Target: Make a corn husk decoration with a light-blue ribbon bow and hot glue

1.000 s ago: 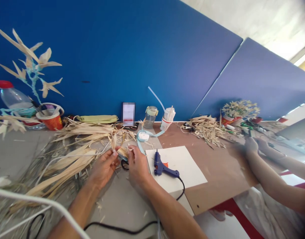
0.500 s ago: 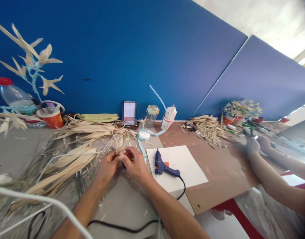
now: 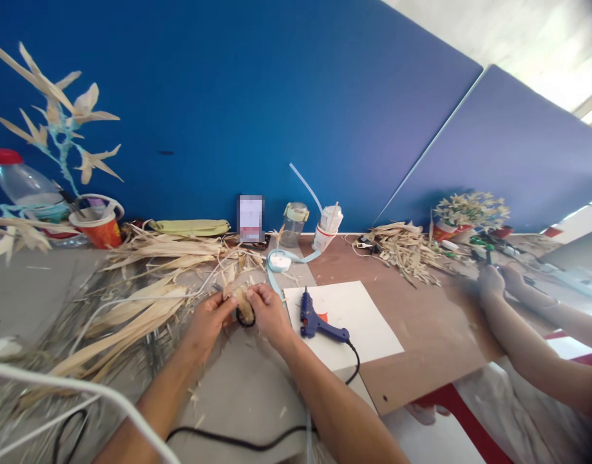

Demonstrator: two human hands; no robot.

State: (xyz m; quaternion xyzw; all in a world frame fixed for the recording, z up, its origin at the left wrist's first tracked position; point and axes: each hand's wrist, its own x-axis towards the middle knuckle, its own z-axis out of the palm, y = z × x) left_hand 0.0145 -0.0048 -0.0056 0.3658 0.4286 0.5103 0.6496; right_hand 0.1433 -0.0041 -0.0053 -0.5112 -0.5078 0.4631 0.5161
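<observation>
Left hand (image 3: 203, 325) and right hand (image 3: 272, 317) pinch one corn-husk piece (image 3: 245, 304); one glue gun (image 3: 308, 317) on one white sheet (image 3: 361, 316), brown tabletop (image 3: 433, 325) open past its right edge.

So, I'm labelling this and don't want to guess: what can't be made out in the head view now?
All head view:
Husk piece: edges covered by the left hand and right hand.
Black loop: partly behind the husk piece; the rest unclear.
Phone screen: pixelated.
Co-worker's hands: blurred; anything held is too small to tell.
Co-worker's arms: cut off by the right edge.
</observation>
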